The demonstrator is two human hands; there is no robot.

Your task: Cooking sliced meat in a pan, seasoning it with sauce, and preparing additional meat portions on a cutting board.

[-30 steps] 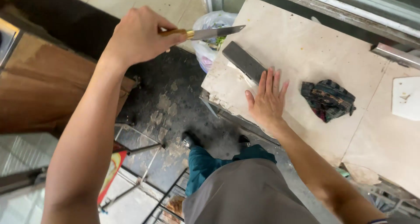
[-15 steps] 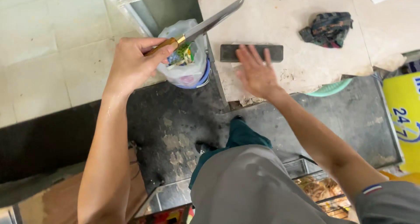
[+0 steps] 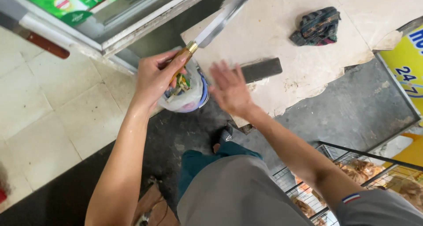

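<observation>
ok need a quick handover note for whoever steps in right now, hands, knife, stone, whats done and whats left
Left hand: closed around the wooden handle of the knife, blade raised over the slab and pointing away.
Right hand: open, fingers spread, holding nothing, beside the near end of the dark sharpening stone.
Stone lies flat on the pale slab; a crumpled dark cloth sits farther back. A bag-lined bucket is under the left hand.
Done: knife in hand, stone laid out.
Left: blade is not yet on the stone.
</observation>
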